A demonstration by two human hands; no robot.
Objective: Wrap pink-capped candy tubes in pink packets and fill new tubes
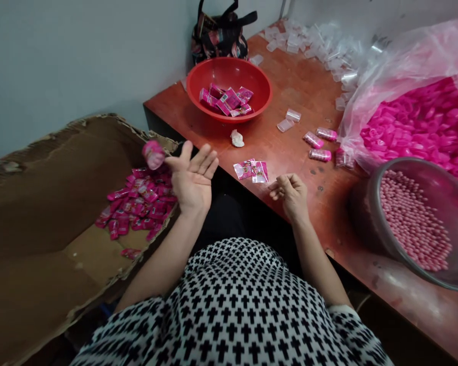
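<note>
My left hand (191, 177) is palm up with fingers spread, over the edge of a large cardboard box (41, 213). A small pink-filled tube (153, 154) is blurred in the air just off its fingertips, above a pile of pink packets (139, 201) in the box. My right hand (291, 192) rests at the table's near edge with fingers curled loosely; I see nothing in it. Two pink sachets (252, 170) lie on the table between my hands.
A red bowl (229, 71) holds pink sachets. A metal bowl (454, 203) of pink candy beads sits at right, beside a plastic bag of pink caps (423, 117). Filled tubes (320, 147) and clear empty tubes (316, 40) lie on the red-brown table (301, 86). A dark bag (219, 35) stands behind.
</note>
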